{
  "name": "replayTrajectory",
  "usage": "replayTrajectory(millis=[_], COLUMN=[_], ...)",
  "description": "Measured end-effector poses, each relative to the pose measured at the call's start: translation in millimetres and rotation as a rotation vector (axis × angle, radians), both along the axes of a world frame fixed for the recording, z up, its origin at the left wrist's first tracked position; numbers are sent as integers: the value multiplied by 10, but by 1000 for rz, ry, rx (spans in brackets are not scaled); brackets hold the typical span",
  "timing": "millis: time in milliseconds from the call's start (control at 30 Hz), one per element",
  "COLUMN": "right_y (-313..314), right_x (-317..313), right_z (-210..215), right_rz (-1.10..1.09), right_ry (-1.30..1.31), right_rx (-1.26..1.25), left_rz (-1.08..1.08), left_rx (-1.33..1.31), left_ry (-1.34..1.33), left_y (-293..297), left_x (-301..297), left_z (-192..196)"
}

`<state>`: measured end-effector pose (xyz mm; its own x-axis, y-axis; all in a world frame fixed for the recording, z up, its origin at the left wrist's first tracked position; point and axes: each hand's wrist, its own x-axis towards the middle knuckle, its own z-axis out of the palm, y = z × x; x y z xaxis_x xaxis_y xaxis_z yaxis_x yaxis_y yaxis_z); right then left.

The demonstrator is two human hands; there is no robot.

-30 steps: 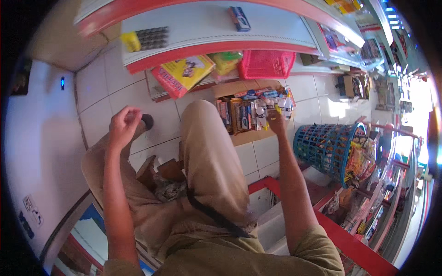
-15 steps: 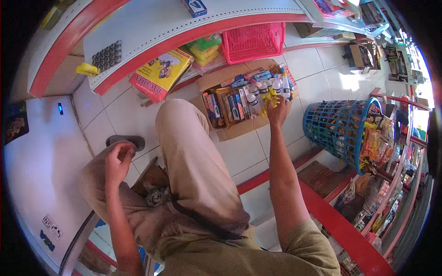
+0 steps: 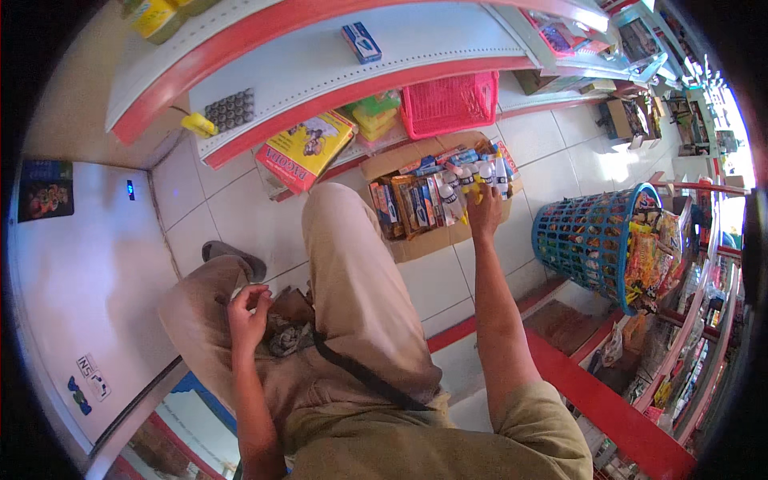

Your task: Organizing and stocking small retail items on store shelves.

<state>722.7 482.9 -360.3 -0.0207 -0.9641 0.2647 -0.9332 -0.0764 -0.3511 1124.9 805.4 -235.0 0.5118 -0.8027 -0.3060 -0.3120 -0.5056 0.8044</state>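
Observation:
My right hand [image 3: 485, 210] reaches into an open cardboard box [image 3: 428, 246] on the tiled floor. Its fingers are closed around a small yellow item [image 3: 474, 194] whose kind I cannot make out. White-capped bottles [image 3: 450, 179] lie just beside those fingers. Small blue-and-white boxes [image 3: 419, 206] and brown packets [image 3: 402, 210] fill the left part of the carton. Over my left thigh hovers my left hand [image 3: 250, 316], loosely curled with a gap between thumb and fingers and nothing visible in it.
A blue plastic basket [image 3: 580, 240] of colourful packets leans to the right. Behind the carton are a pink basket [image 3: 450, 104] and a yellow-and-red box [image 3: 308, 148], beneath a red-edged shelf [image 3: 296, 68]. Crowded racks [image 3: 692, 336] line the right; a white cabinet [image 3: 96, 280] stands left.
The whole view has shifted, moving the scene right and down. My right hand stays at the bottles, and less of the yellow item shows. My left hand remains over my lap.

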Motion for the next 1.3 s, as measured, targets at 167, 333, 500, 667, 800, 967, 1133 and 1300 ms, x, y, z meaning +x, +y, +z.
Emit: replayTrajectory(millis=[167,333,500,667,800,967,1133,1300], right_y=[272,812,1516,2060,2443,2734,2771,3041], right_x=[518,912,1573,2137,2391,2493,2451,2391], right_z=[1044,1636,2224,2374,2367,2235,2400,2307], right_rz=[98,241,448,493,587,674,883,624], right_ry=[-179,-761,-1397,-1555,-1470,-1231,-957,-1507], right_rx=[35,101,424,709,855,585,252,981], left_rz=[78,42,-635,-446,320,125,488,343], left_rx=[-75,-152,66,288,-300,-257,-796,-781], left_ry=[49,79,-241,63,862,904,1165,1548], left_y=[-99,-6,630,645,683,709,587,606], left_x=[-29,-92,-267,-169,-91,-343,-572,-401], left_z=[40,247,294,275,523,953,645,553])
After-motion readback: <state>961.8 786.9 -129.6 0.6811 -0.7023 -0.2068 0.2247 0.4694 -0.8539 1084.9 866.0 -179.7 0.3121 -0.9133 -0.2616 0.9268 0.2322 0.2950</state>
